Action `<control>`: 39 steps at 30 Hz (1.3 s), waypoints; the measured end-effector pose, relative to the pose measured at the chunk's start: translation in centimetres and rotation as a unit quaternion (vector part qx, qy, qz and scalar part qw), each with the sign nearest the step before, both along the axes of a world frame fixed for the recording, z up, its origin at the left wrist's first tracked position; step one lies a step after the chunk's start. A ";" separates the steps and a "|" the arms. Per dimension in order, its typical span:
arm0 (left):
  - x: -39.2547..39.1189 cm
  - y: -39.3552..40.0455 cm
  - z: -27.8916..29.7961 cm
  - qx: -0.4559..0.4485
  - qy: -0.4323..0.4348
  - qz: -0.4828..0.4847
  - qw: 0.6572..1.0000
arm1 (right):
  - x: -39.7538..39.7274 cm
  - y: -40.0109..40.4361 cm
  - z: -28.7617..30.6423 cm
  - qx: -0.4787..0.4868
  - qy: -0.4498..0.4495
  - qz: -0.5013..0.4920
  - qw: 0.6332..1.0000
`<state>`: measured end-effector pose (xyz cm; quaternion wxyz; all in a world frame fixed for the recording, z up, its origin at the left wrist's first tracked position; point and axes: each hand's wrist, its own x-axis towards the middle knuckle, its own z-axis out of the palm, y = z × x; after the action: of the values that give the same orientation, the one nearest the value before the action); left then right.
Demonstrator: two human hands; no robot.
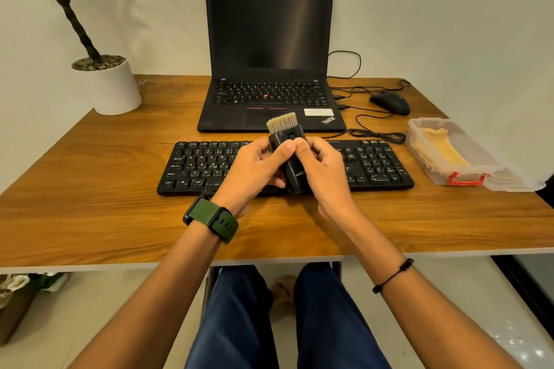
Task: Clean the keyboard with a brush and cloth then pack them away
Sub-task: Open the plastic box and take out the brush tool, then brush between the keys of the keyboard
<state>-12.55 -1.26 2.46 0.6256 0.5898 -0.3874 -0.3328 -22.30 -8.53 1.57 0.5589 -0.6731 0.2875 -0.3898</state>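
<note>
The brush (287, 156) is clamped in both grips, left (254, 168) and right (322, 171), held lengthwise, bristles pointed away, over the keyboard (204, 165).

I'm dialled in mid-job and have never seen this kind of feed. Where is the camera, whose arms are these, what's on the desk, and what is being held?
There is no machine: a person wears one wide-angle camera on the head, looking forward and down, so the arms are their own. The left hand, with the green watch, and the right hand both grip a black brush, bristles pointing up, above the keyboard. On the wooden desk behind it stand an open laptop with a dark screen, a mouse and a potted plant. At the right a clear plastic box holds a yellow cloth.
</note>
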 end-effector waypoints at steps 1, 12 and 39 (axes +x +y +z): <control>0.2 0.1 0.1 0.001 0.020 0.014 1.000 | 0.1 0.0 0.2 -0.006 0.005 0.022 1.000; 2.2 2.1 0.5 -0.093 0.314 0.097 0.940 | 2.9 1.1 -1.2 0.317 -0.290 0.201 0.880; 6.4 7.8 -6.1 0.217 -0.363 0.295 0.857 | 19.0 0.0 3.8 -0.311 0.189 0.212 0.907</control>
<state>-6.10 6.53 -3.60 0.3659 0.8760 -0.3129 0.0296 -3.25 -8.55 5.39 0.3259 -0.9189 0.1019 -0.1973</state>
